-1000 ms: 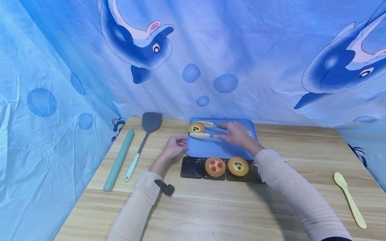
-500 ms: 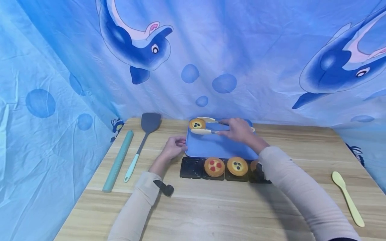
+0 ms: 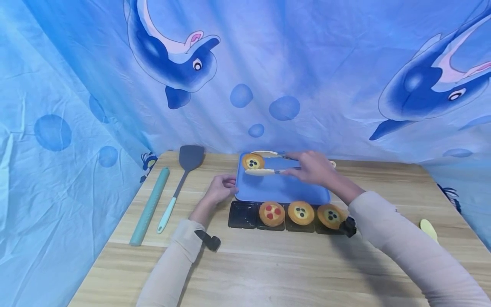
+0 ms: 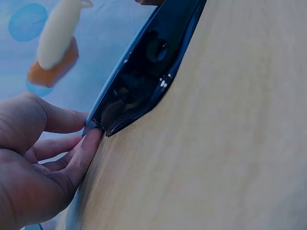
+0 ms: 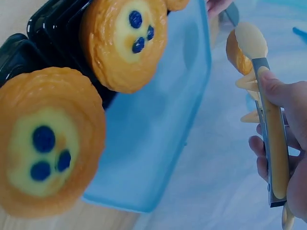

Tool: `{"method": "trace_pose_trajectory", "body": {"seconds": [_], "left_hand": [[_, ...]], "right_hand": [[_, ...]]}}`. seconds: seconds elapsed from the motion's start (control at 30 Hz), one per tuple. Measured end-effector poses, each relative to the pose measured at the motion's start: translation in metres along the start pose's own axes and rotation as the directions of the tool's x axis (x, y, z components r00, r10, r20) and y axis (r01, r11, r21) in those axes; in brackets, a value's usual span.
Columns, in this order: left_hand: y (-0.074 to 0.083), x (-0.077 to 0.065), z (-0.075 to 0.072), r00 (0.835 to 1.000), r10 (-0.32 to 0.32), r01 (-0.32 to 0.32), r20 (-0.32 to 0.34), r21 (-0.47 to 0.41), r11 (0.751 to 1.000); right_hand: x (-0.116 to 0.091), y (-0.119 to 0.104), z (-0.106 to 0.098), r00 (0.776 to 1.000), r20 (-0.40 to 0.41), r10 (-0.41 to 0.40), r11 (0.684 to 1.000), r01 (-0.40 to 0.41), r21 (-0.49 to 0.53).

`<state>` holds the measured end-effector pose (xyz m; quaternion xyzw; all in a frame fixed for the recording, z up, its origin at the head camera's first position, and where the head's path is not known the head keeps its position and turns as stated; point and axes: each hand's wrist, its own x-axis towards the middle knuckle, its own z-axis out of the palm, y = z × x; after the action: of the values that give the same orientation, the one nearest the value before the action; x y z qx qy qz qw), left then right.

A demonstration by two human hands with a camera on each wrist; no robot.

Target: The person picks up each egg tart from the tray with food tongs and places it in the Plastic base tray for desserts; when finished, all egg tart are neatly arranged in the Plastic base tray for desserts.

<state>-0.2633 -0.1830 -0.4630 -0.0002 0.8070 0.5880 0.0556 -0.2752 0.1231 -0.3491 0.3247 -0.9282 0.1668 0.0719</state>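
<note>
My right hand (image 3: 314, 167) holds a pair of tongs (image 5: 273, 143) with cream tips. Between the tips is an egg tart (image 3: 253, 162) with dark blueberries, raised over the left part of the blue tray (image 3: 284, 192). At the tray's left edge my left hand (image 3: 222, 187) pinches the rim between thumb and fingers; the left wrist view shows the fingertips (image 4: 88, 141) by the black tray's corner. The black compartment tray (image 3: 243, 214) lies along the front of the blue tray. It bears a red-topped tart (image 3: 272, 214) and two blueberry tarts, one at its middle right (image 3: 301, 213).
To the left lie a grey spatula (image 3: 191, 157) with a mint handle and a green ridged stick (image 3: 149, 207). A pale yellow spoon (image 3: 428, 229) is partly hidden by my right sleeve. A blue dolphin-print curtain (image 3: 307, 64) hangs behind the wooden table (image 3: 245, 268).
The tongs have carried the blueberry tart up and slightly right from the blue tray's left corner. My right arm has shifted right, uncovering the rightmost tart. My left hand has stayed put.
</note>
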Motion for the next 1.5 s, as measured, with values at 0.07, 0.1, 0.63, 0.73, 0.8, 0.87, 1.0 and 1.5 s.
{"method": "trace_pose_trajectory", "body": {"seconds": [0.07, 0.1, 0.63, 0.73, 0.8, 0.87, 1.0, 1.5], "left_hand": [[0.0, 0.0, 0.0, 1.0, 0.001, -0.001, -0.001, 0.003, 1.0], [0.0, 0.0, -0.001, 1.0, 0.005, -0.005, -0.002, 0.007, 1.0], [-0.007, 0.0, -0.002, 1.0, -0.008, 0.008, -0.02, 0.0, 1.0], [-0.006, 0.0, -0.003, 1.0, -0.005, 0.005, -0.022, 0.006, 1.0], [-0.005, 0.0, -0.003, 1.0, -0.007, 0.007, -0.024, 0.015, 1.0], [-0.004, 0.0, -0.003, 0.999, -0.017, 0.017, -0.031, 0.022, 1.0], [-0.002, 0.0, -0.002, 0.999, -0.017, 0.018, -0.03, 0.029, 0.999], [0.002, -0.001, 0.0, 1.0, -0.028, 0.028, 0.003, -0.008, 1.0]], "right_hand": [[-0.004, -0.004, -0.006, 0.999, -0.013, -0.034, 0.999, 0.034, -0.004], [-0.006, -0.005, -0.008, 0.998, -0.019, -0.052, 0.999, 0.052, -0.009], [-0.046, -0.037, -0.025, 0.963, -0.063, -0.263, 0.964, 0.26, -0.057], [-0.049, -0.04, -0.025, 0.963, -0.054, -0.263, 0.964, 0.26, -0.054], [-0.05, -0.043, -0.025, 0.964, -0.045, -0.263, 0.964, 0.261, -0.057], [-0.051, -0.046, -0.024, 0.964, -0.03, -0.264, 0.963, 0.262, -0.057], [-0.052, -0.052, -0.02, 0.968, 0.009, -0.253, 0.966, 0.253, -0.06], [-0.047, -0.063, 0.006, 0.964, 0.178, -0.197, 0.978, 0.206, -0.035]]}}
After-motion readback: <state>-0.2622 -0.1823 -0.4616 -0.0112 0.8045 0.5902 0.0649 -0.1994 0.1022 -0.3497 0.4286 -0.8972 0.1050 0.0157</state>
